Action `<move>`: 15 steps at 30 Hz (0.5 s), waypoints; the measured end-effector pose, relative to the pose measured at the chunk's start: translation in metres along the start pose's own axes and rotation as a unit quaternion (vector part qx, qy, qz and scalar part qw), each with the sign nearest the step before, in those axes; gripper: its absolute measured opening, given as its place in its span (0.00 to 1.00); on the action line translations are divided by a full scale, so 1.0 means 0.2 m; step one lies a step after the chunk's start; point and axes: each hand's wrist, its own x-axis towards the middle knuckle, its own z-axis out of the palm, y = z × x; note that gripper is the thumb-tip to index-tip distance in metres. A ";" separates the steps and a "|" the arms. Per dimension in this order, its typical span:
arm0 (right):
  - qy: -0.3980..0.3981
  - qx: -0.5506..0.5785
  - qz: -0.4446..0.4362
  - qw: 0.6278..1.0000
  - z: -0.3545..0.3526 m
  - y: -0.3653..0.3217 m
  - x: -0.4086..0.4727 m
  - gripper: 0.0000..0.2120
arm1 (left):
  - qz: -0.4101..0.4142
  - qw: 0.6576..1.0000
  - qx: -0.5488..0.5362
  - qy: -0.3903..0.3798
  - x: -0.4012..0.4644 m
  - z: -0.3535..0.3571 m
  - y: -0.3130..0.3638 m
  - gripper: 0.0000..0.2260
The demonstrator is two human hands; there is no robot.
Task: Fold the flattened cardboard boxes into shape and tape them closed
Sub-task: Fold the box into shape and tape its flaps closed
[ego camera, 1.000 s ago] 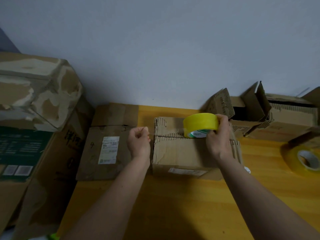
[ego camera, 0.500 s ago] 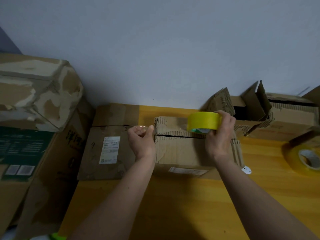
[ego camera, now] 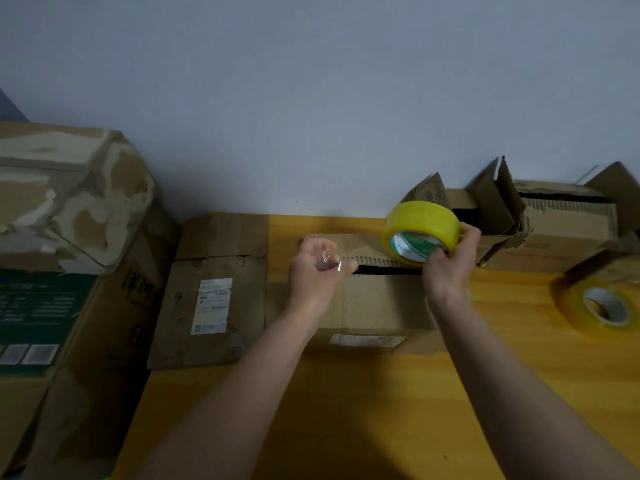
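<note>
A: Because your left hand point(ego camera: 317, 268) is curling round something clear and glinting, I am taking it for a crumpled scrap or end of tape, though I cannot tell whether it is joined to the roll.

B: And your right hand point(ego camera: 446, 268) is gripping the yellow tape roll point(ego camera: 420, 230), fingers wrapped over its far rim and core.

A: The box point(ego camera: 367, 303) is sitting just beneath and beyond your fingers, its top flaps lying apart with a dark slit between them. Your forearms are hiding its left and right ends.

B: Counting now: two tape rolls, the second roll point(ego camera: 602, 303) lying well off to the right of your right fingers, blurred. Two open boxes point(ego camera: 554, 230) are standing behind it, the far one cut off by the edge. One flattened carton point(ego camera: 214, 292) is lying left of your left fingers, one big stack of cartons point(ego camera: 62, 244) beyond that.

A: Compared with half a second ago, you are holding the roll higher and tilted, its printed core facing you, and your left hand is turning palm-up, away from the box corner.
</note>
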 end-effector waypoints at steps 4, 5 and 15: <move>-0.003 -0.001 -0.007 1.000 -0.03 0.02 0.00 0.22 | 0.010 0.991 0.130 0.005 -0.04 0.10 -0.14 0.19; -0.003 -0.001 -0.011 1.000 -0.04 0.02 -0.01 0.22 | 0.030 0.983 0.181 0.014 -0.05 0.14 -0.18 0.19; -0.010 0.015 -0.012 1.000 -0.08 0.07 -0.01 0.23 | 0.051 0.857 0.505 0.086 -0.02 0.17 -0.33 0.38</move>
